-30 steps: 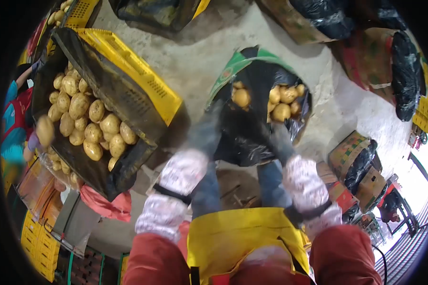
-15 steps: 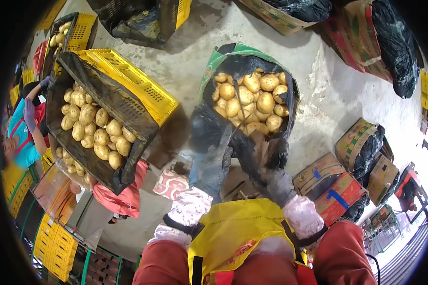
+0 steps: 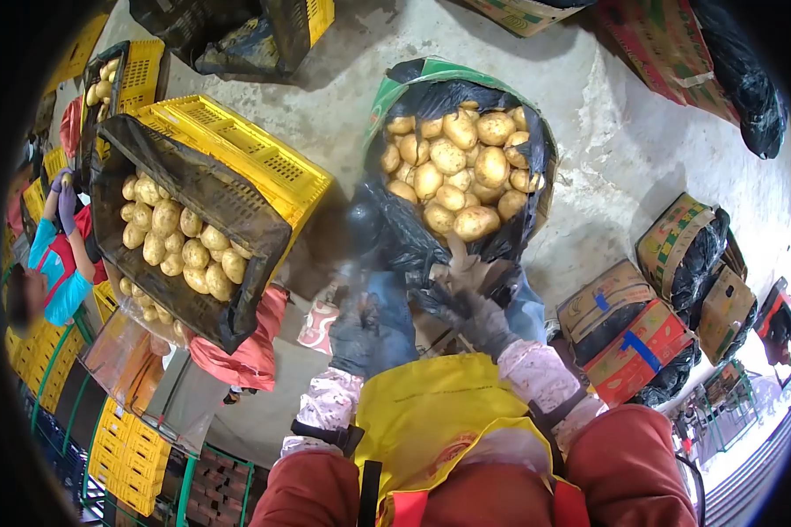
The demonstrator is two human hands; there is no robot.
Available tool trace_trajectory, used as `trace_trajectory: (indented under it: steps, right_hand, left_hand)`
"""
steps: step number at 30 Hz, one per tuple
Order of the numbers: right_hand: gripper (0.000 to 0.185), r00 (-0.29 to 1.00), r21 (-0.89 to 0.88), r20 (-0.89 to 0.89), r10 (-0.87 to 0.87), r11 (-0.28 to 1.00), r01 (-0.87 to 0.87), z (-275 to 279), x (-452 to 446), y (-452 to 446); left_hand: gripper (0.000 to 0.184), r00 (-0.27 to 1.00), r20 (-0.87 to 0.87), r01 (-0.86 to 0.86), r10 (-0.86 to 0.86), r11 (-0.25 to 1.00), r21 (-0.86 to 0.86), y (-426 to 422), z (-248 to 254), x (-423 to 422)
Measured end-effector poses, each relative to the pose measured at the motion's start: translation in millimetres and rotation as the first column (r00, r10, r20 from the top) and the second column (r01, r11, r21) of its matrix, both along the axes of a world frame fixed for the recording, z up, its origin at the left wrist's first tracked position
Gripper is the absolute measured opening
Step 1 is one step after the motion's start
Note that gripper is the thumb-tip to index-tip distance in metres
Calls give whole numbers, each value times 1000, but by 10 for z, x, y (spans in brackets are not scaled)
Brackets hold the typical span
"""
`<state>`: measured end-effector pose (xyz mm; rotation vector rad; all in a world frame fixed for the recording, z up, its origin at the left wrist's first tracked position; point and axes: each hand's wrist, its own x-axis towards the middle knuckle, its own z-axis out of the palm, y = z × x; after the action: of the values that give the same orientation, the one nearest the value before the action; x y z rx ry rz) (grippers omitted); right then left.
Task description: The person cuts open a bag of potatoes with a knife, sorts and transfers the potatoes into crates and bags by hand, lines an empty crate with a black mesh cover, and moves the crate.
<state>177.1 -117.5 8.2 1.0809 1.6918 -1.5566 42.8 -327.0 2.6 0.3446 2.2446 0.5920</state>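
Note:
Potatoes [image 3: 448, 156] fill a box lined with a black plastic bag [image 3: 400, 235]; the box's green rim [image 3: 439, 68] shows at the far side. My right hand [image 3: 479, 307], in a dark, dirty glove, is at the near edge of this box, by the bunched plastic and a tan, blurred shape just below the potatoes. Whether its fingers grip the liner is unclear. My left hand [image 3: 359, 329], also in a dark glove, hangs lower and left in front of my leg, apart from the potatoes. Motion smears its fingers.
At left, a dark-lined yellow crate [image 3: 237, 145] stands tilted with more potatoes [image 3: 180, 233]. Cardboard boxes [image 3: 633, 351] with black liners stand at right. A red sack [image 3: 242, 347] lies under the crate. Another person [image 3: 61, 255] with gloved hands is at far left.
Both hands have drawn back toward me, the left farther from the box. The black plastic that was stretched over the near potatoes now lies lower, showing more of them. My view has shifted slightly.

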Motion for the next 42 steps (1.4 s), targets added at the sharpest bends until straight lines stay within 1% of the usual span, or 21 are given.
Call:
trace_trajectory:
  steps: [1, 4, 7, 9, 11, 13, 14, 16, 17, 18, 21, 22, 24, 29, 31, 33, 35, 36, 38, 39, 42]
  right_hand:
    - [37, 1000, -1, 5, 6, 1000, -6, -30, -110, 47]
    - [73, 979, 514, -132, 154, 855, -65, -151, -491, 201]
    - [78, 945, 575, -134, 298, 800, -171, -147, -1109, 190]
    - [87, 955, 567, -99, 281, 804, -178, -461, -1397, 7]
    - [96, 964, 563, -66, 258, 807, -178, -776, -1532, -160]
    - [103, 998, 196, 57, -40, 980, 28, -991, -1584, -299]
    - [103, 997, 204, 60, -46, 978, 33, -991, -1615, -372]
    - [106, 943, 271, 330, -34, 961, -60, -945, -1658, -560]
    - [94, 981, 387, 155, -117, 921, 49, -1094, -1500, -678]
    - [94, 981, 390, 153, -117, 920, 49, -1068, -1530, -664]
    - [44, 966, 372, 258, 9, 922, -108, -945, -1689, -604]
    - [44, 966, 373, 258, 9, 922, -108, -975, -1677, -611]
    - [52, 967, 360, 240, 89, 916, -174, -1058, -1586, -577]
    - [46, 986, 478, 121, 114, 864, -159, -819, -1395, -617]
    - [45, 986, 464, 126, 112, 872, -158, -781, -1217, -691]
    - [41, 911, 269, 280, 302, 886, -376, -445, -655, -925]
    - [38, 865, 211, 305, 399, 857, -469, -114, -67, -947]
    - [38, 867, 209, 298, 399, 859, -467, -45, -2, -826]
    - [39, 935, 152, 290, 203, 955, -254, 65, 84, -674]
    - [40, 930, 180, 240, 279, 929, -325, 26, 118, -620]
    - [40, 933, 168, 267, 242, 942, -292, 73, 220, -567]
  left_hand:
    - [23, 995, -33, -93, 93, 996, 0, 4, -26, -38]
    - [28, 979, -97, -177, 180, 983, 39, -55, -64, -58]
    - [39, 942, 22, -333, 335, 924, 186, 131, 191, -149]
    - [50, 958, 51, -283, 284, 959, -19, 86, 262, -162]
    - [51, 951, 47, -307, 304, 948, 79, -154, 159, -103]
    - [51, 897, 98, -441, 431, 859, 258, -393, -4, -10]
    - [51, 899, 105, -437, 425, 860, 264, -480, -28, -45]
    - [47, 920, 82, -391, 383, 910, 138, -656, -43, -154]
    - [47, 921, 82, -389, 381, 910, 141, -678, -13, -241]
    - [44, 945, 58, -327, 323, 938, 115, -650, 35, -358]
    - [40, 987, -60, -143, 152, 982, 126, -466, -76, -636]
    - [38, 985, -167, -17, 43, 988, 154, -364, -160, -739]
    - [37, 981, -190, 78, -43, 981, 179, -128, -284, -908]
    - [36, 931, -226, 326, -287, 932, 160, 29, -597, -861]
    - [34, 926, -113, 373, -359, 917, 139, -318, -764, -564]
    - [32, 904, 14, 423, -428, 898, 120, -680, -709, -255]
    - [31, 948, 245, 145, -201, 963, 229, -676, -123, -132]
    - [31, 949, 241, 148, -202, 963, 224, -756, -65, 15]
    - [32, 950, 120, 280, -288, 957, 79, -935, -61, 213]
    - [32, 972, 11, 234, -236, 966, 109, -862, -14, 224]
    - [33, 989, 25, 145, -145, 989, 36, -652, 24, 154]
